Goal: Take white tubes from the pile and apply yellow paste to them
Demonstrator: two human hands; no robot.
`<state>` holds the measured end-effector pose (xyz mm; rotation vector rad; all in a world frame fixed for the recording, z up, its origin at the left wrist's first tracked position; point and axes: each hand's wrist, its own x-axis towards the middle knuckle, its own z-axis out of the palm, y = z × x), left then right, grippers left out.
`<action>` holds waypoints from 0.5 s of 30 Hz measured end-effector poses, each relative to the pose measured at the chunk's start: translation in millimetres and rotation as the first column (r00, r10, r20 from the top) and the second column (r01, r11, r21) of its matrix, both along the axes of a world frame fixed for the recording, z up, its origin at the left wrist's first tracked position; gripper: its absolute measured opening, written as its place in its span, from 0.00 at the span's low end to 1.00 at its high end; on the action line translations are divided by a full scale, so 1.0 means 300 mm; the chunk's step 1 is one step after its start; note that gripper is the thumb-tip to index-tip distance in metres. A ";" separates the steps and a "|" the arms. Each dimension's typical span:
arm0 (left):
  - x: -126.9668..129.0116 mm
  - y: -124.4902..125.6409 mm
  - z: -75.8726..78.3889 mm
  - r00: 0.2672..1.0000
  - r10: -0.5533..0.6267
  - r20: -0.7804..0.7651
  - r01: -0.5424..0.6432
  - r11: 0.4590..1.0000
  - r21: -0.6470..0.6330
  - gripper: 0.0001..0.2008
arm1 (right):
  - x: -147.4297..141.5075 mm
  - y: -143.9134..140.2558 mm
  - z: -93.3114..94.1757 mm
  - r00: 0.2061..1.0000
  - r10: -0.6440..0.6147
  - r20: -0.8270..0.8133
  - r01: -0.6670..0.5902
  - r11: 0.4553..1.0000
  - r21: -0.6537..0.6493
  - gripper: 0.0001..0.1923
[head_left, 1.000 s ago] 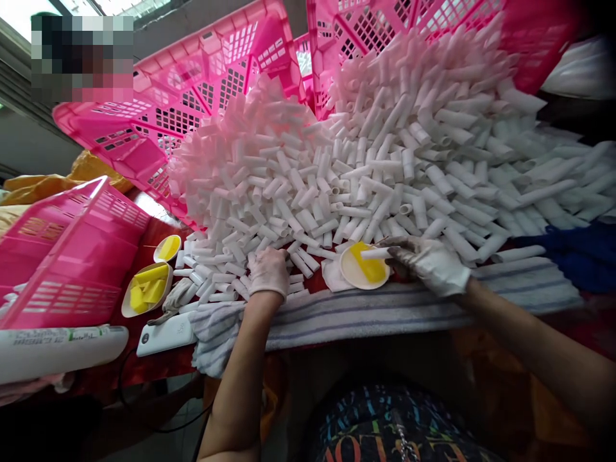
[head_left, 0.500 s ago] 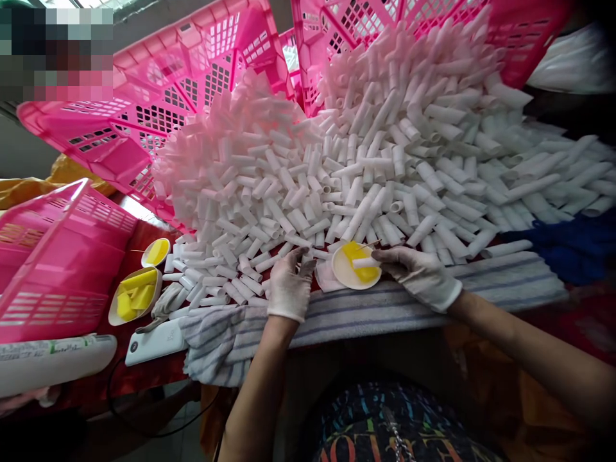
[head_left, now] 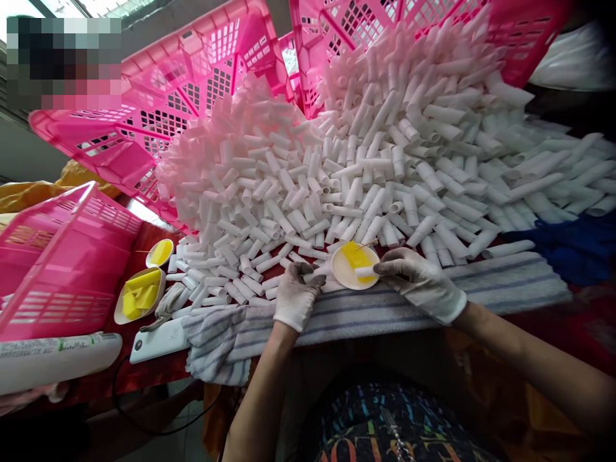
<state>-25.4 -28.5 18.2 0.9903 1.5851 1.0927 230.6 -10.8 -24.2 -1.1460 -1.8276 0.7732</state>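
Baskets (head_left: 262, 25), pink and tipped, stand toward the far edge of the bench (head_left: 168, 369), behind a heap of white tubes (head_left: 356, 154). Along the near edge runs a striped towel (head_left: 366, 321). Left hand (head_left: 298, 296) is curled, and I cannot tell whether its grip holds anything; right hand (head_left: 423, 282) is pinched at the fingertips. Between them, near that edge, lies a dish (head_left: 340, 271) bearing a yellow piece (head_left: 356, 255). Across this lies a single tube (head_left: 364, 272), one end in the right grip. A light, level pinch at that end should avoid crushing the wall.
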 end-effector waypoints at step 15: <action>0.064 -0.043 0.023 0.988 -0.016 0.154 0.012 0.999 0.029 0.15 | 0.008 -0.053 0.045 0.943 -0.156 -0.295 0.044 0.935 -0.351 0.18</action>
